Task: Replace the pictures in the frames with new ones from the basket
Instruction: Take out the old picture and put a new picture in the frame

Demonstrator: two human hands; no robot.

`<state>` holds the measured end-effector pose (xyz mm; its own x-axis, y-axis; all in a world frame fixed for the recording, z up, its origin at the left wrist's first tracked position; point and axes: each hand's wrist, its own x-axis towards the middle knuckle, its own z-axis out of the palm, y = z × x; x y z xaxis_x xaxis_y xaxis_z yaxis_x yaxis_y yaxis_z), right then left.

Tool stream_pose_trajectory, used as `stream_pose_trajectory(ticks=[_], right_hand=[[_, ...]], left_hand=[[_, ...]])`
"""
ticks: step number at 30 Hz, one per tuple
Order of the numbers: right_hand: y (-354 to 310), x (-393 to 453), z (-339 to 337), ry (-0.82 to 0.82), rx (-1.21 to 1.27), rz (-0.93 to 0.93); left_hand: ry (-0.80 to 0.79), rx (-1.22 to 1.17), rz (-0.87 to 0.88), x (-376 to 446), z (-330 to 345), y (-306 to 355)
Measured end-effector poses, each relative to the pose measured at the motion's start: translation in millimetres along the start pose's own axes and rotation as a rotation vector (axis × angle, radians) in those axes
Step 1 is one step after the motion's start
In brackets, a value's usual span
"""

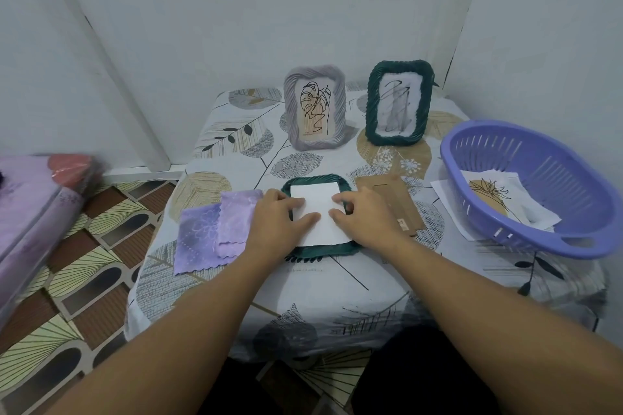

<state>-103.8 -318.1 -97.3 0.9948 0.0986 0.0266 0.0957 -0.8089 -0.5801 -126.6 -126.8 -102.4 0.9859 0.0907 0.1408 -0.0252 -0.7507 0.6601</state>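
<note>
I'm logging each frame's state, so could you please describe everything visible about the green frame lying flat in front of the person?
The flat frame is dark green with a rope-like twisted border, much like the green frame standing behind it. It lies on the table, apparently face down. A white sheet, blank side up, covers its middle. The left hand and right hand both rest fingers on that sheet. A purple cloth lies just left of it, brown card just right; contact is unclear.

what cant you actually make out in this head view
- White sheet on the flat green frame: blank back up, printed side hidden.
- Pictures in the purple basket: partly behind its wall.
- Purple bundle: blurred, cut by left edge.
- Brown backing card: label too small.
</note>
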Motion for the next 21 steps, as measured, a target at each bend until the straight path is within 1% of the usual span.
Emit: stream_pose_trajectory(ticks=[4,8,10,12,14,16,19,21], right_hand=[[-1,1,-1,-0.013,-0.007,0.009],[-2,2,-1,-0.015,-0.001,0.013],[-3,2,-2,-0.026,0.007,0.02],[-4,1,-3,-0.033,0.027,0.021],[-4,0,-7,0.001,0.072,0.008],[-5,-3,-17,0.067,0.095,0.001],[0,-7,-29,0.182,0.0,0.039],[5,-7,-34,0.214,-0.084,0.112]], left_hand=[[0.042,0.078,0.089,-4,2,-3],[0.044,0.277,0.192,-1,0,1],[-0.004,0.353,0.206,4,-3,8],[-0.098,0.41,0.176,9,-5,16],[-0.167,0.433,0.13,12,-6,21],[-0.183,0.437,0.115,15,-5,22],[-0.186,0.419,0.112,16,-4,19],[-0.177,0.374,0.116,15,-3,14]])
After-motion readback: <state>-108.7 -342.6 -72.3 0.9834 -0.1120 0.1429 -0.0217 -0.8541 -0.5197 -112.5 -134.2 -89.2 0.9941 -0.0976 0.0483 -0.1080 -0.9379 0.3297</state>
